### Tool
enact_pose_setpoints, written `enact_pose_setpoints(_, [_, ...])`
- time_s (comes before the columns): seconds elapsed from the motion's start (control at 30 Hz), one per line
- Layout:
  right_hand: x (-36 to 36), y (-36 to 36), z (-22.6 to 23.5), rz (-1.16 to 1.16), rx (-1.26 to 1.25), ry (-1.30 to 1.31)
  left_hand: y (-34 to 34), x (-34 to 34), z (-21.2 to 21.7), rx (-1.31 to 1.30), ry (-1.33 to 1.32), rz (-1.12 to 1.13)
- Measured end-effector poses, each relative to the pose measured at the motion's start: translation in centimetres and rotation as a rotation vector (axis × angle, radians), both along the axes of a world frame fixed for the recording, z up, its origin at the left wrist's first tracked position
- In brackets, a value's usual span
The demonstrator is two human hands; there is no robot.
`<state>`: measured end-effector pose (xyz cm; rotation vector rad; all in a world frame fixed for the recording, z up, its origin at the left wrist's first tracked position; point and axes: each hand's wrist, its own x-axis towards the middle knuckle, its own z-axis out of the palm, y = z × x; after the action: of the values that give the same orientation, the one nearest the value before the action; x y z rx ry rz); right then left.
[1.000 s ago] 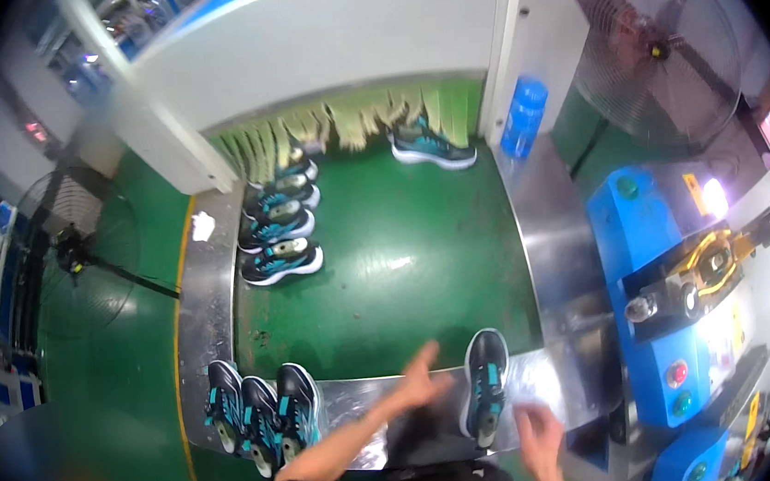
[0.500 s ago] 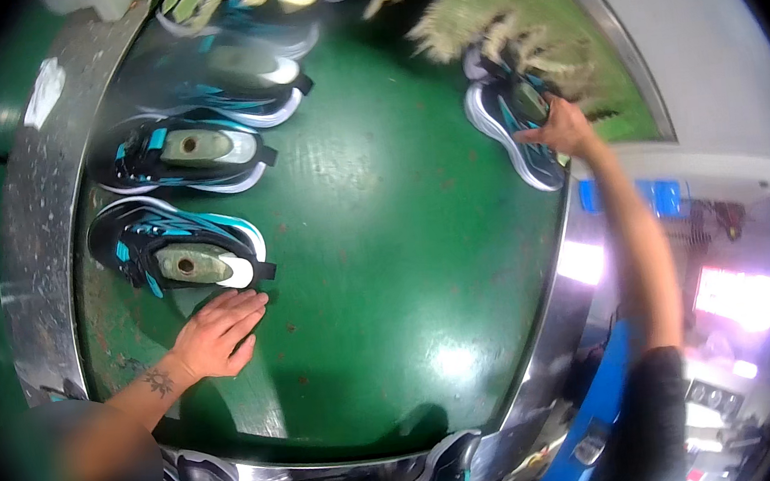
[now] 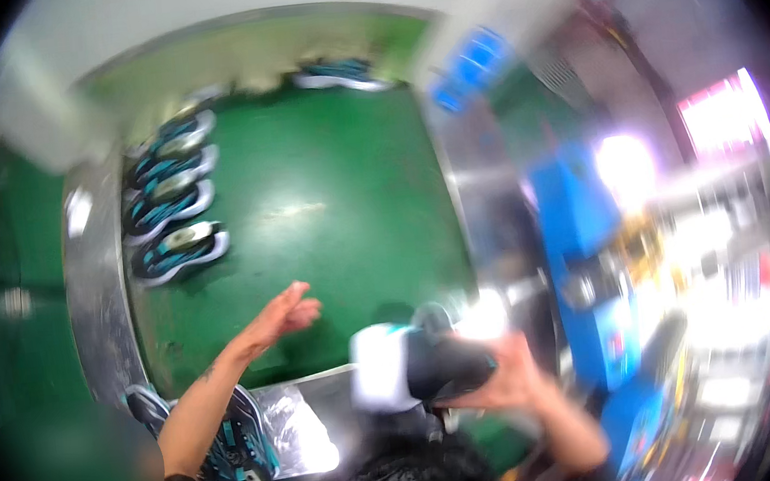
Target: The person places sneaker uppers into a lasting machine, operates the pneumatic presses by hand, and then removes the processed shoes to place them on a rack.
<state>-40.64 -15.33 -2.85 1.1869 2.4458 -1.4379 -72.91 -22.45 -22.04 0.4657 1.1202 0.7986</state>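
Close to my body at the lower right, my right hand (image 3: 509, 372) is closed round a black sneaker (image 3: 439, 365) with a white part, blurred by motion. My left hand (image 3: 288, 313) hovers over the near part of the green belt (image 3: 335, 199), fingers stretched out and nothing in them. Along the belt's left side sits a row of several black and teal sneakers (image 3: 182, 251) with lasts inside. Another sneaker (image 3: 341, 73) lies at the far end, beside a fringed curtain (image 3: 257, 63).
A metal edge (image 3: 98, 296) borders the belt on the left. More sneakers (image 3: 242, 440) stand by my left forearm on the near ledge, next to crumpled clear plastic (image 3: 297, 430). Blue equipment (image 3: 576, 203) stands at the right, with a bright lit window beyond.
My right hand has come from the belt's far right back toward my body, bringing a sneaker. My left hand has moved away from the left row. The view has shifted.
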Motion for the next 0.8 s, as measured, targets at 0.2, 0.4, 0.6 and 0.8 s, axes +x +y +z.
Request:
enact_pose_setpoints(0.2, [12.4, -5.6, 9.3, 0.062, 0.693, 0.595, -2.3, 14.6, 16.1, 0.325, -0.088, -0.16])
enact_pose_setpoints(0.4, [24.8, -18.5, 6.2, -0.574, 0.079, 0.73, -7.2, 39.6, 23.2, 0.562, -0.152, 0.103])
enact_pose_setpoints(0.6, [40.7, -17.7, 8.2, -0.877, -0.219, 0.761, -6.0, 55.7, 24.0, 0.44, 0.008, 0.233])
enact_pose_setpoints(0.8, [50.9, -17.1, 7.1, -1.301, 0.019, 0.77, 11.2, 68.1, 22.4, 0.999, 0.231, 0.005])
